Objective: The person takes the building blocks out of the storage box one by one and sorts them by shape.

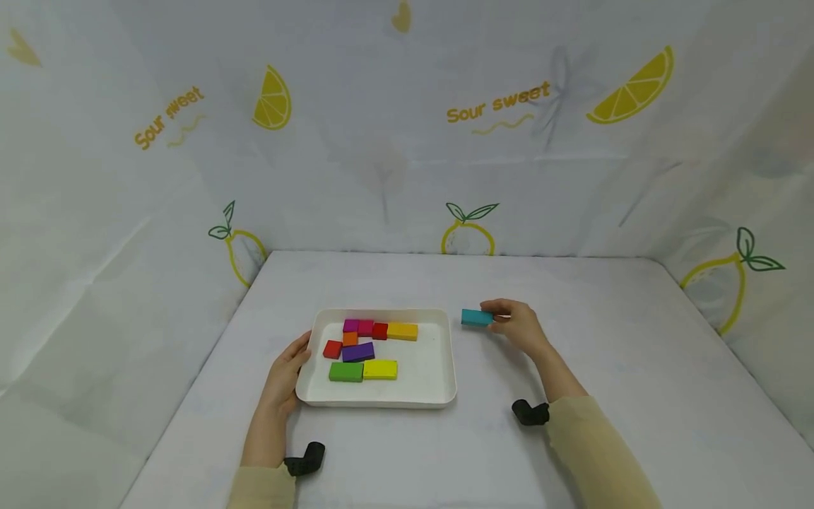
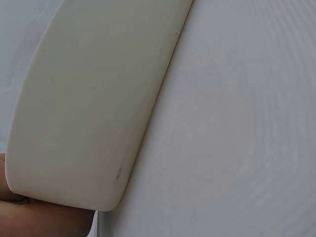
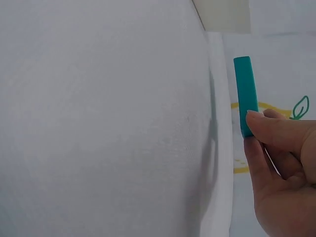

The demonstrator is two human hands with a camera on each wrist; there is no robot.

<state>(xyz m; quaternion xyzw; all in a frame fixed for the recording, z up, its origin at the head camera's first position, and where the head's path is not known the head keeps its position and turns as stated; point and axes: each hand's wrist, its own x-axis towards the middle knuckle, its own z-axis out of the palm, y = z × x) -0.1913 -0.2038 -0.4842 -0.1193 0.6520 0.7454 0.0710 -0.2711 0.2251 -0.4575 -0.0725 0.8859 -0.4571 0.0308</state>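
Right hand (image 1: 521, 326) just right of the tray (image 1: 445, 367), fingers (image 3: 276, 131) pinching a teal block (image 1: 477, 317) at one end, seemingly just above the surface (image 1: 604, 367). Left hand (image 1: 286, 371) against the tray's left rim, fingers relaxed. Coloured blocks (image 1: 369, 346) inside the tray.

The tray (image 1: 445, 353) looks like smooth white plastic with a faint sheen, and its outer wall (image 2: 94, 108) shows a soft, even gloss. The blocks (image 1: 359, 351) in it seem painted wood, matt and flat in colour. The teal block (image 3: 245, 89) has the same dull, smooth finish. The table cover (image 1: 572, 424) is white cloth with a fine woven grain, matt. The backdrop (image 1: 381, 141) is thin printed sheeting, creased and slightly shiny.
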